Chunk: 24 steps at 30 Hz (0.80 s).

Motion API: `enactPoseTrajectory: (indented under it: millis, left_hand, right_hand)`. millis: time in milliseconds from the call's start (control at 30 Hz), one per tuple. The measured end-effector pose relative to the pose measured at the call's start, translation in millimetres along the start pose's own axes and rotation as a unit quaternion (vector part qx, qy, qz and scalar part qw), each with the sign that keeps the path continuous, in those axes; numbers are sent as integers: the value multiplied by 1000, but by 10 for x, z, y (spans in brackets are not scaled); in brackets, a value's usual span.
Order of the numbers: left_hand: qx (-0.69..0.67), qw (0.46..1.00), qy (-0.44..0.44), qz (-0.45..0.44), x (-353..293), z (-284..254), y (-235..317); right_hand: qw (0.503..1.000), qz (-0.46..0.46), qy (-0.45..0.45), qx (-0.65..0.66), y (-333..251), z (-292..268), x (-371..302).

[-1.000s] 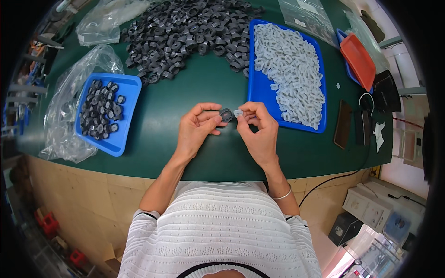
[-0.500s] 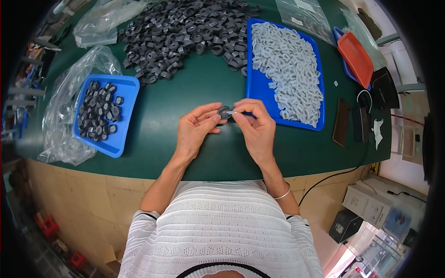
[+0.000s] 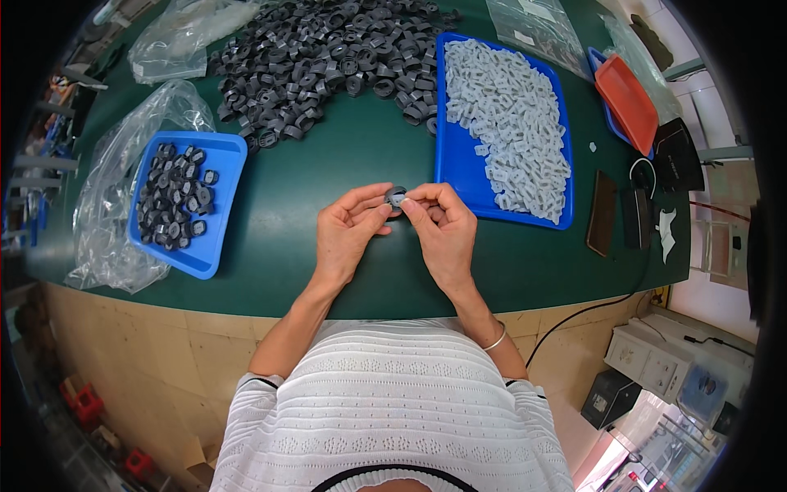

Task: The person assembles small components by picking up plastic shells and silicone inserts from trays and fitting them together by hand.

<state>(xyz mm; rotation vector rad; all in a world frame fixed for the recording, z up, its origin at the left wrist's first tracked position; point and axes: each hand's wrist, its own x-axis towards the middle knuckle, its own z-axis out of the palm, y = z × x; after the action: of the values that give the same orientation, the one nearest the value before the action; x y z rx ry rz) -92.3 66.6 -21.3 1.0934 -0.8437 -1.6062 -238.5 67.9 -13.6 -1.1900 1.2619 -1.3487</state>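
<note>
In front of me, over the green table, my left hand point(image 3: 343, 236) pinches a dark grey round plastic part point(image 3: 391, 193) between thumb and fingertips. My right hand point(image 3: 445, 236) is closed on a small pale plastic piece point(image 3: 398, 199), pressing it into the opening of the round part. The fingertips of both hands nearly meet there and partly hide the two pieces. A blue tray point(image 3: 461, 168) of similar pale pieces lies just beyond my right hand. Farther off spreads a heap of loose dark round parts point(image 3: 336, 61).
A smaller blue tray point(image 3: 205, 246) with dark parts stands at the left, on a clear plastic bag point(image 3: 102, 213). More bags lie at the back. An orange-red tray point(image 3: 627, 100), a brown flat case point(image 3: 601, 211) and a black cable point(image 3: 586, 310) are at the right.
My right hand has shifted slightly left, toward my left hand, carrying the pale piece farther into the round part. My left hand has barely moved.
</note>
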Motion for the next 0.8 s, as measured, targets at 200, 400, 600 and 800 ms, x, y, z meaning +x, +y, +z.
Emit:
enactPoseTrajectory:
  millis: [200,400,600,800]
  left_hand:
    - [-1,1000,22,-4,-2,49,14]
    - [-3,999,33,21,2,95,35]
    - [2,997,41,70,-57,125,-43]
    - [19,994,23,105,-182,152,-61]
  right_hand:
    - [1000,-12,-1,-29,16,10,19]
    - [999,-8,-32,13,85,-16,109]
    - [988,78,-28,128,-47,28,98]
    - [970,100,-96,197,55,-4,58]
